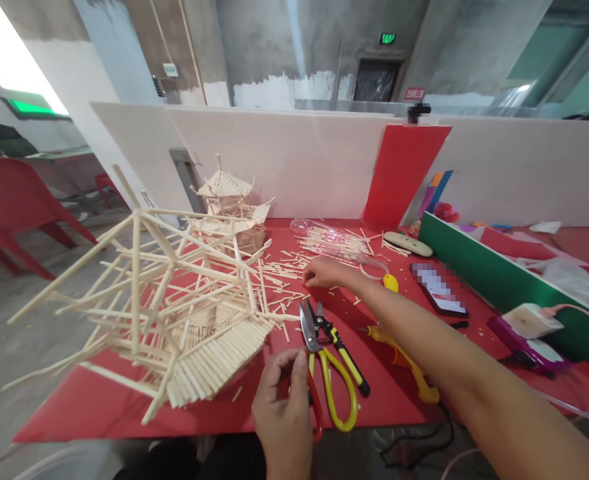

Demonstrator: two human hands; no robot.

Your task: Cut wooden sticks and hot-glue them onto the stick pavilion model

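My left hand (282, 410) is at the near table edge, thumb and fingers pinched together beside the yellow-handled scissors (335, 393) and the red handle of the snips (332, 337). What it pinches is hidden. My right hand (323, 272) reaches forward with curled fingers resting on the scattered short wooden sticks (284, 270). I cannot see if it grips one. A large tilted frame of wooden sticks (174, 313) lies to the left of both hands on the red table (99, 407).
A small stick pagoda (228, 200) stands behind the frame. A clear bag of sticks (327, 237), a yellow glue gun (407, 363), a phone (439, 290) and a green divider (494, 280) lie to the right. Red chairs (14, 207) stand at the far left.
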